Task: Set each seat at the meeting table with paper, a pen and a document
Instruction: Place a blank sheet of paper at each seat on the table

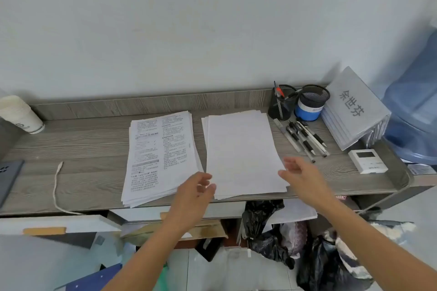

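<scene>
A stack of blank white paper (pixel 241 151) lies in the middle of a grey wood-grain desk (pixel 89 149). Left of it lies a stack of printed documents (pixel 160 156). Several black and white pens (pixel 305 139) lie loose to the right of the blank paper. My left hand (pixel 194 190) hovers at the blank stack's near left corner, fingers loosely curved, holding nothing. My right hand (pixel 300 175) reaches over the stack's near right edge with fingers spread and empty.
Two black mesh pen cups (pixel 283 101) and a blue-white tub stand at the back right, beside stacked name placards (pixel 352 108). A white remote (pixel 367 160), a blue water bottle (pixel 413 106), a paper cup (pixel 21 114) and a white cable (pixel 56 186) are around. Bags clutter the floor below.
</scene>
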Demonstrator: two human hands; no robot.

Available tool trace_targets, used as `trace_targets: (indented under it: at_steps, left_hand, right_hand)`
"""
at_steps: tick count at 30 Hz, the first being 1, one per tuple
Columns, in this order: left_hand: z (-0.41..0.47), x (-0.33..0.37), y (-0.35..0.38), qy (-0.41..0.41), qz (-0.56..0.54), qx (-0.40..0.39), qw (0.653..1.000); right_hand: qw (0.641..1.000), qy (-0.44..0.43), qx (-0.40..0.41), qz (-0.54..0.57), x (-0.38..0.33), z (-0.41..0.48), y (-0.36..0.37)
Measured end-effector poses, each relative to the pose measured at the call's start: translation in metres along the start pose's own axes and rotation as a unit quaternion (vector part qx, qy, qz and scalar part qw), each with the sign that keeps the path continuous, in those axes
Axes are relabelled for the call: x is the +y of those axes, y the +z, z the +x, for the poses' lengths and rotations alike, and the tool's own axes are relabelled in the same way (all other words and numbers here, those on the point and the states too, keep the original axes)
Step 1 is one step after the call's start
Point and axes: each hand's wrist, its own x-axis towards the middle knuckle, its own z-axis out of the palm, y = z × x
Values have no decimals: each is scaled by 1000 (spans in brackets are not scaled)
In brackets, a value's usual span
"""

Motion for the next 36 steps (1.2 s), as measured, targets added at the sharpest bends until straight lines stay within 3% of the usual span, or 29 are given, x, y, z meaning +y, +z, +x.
trace_targets:
  at_steps: [4,8,12,16,20,22,24,27,30,36]
  left_hand:
    - [19,-5,26,63,196,-70,976]
    - [26,-20,41,89,385,-117,911]
    - [26,-28,45,103,410,-119,898]
    - [25,-35,43,104,409,-122,898]
    - [22,-36,42,102,397,-132,902]
    - [21,-36,39,102,367,-127,916]
    - [23,-33,35,89,271,-105,953]
    - [30,-17,24,46,85,9,995]
    - [50,6,-1,19,-58,138,989]
    - [93,54,-45,2,-254,86,963]
  right_hand:
    - [998,54,-2,-11,-10,42,5]
    - [985,132,-12,108,-17,74,13]
    - [959,186,-45,208,-24,99,20]
    - [951,206,-111,201,-36,111,24]
    - [969,167,-121,139,-44,114,27]
    - [978,127,-112,119,-49,113,25]
    - [985,77,-97,122,-56,106,20]
    - [984,-14,-80,157,-62,94,9]
    - [967,-89,-75,225,-70,79,-7]
    - [951,-115,-74,276,-74,65,-22]
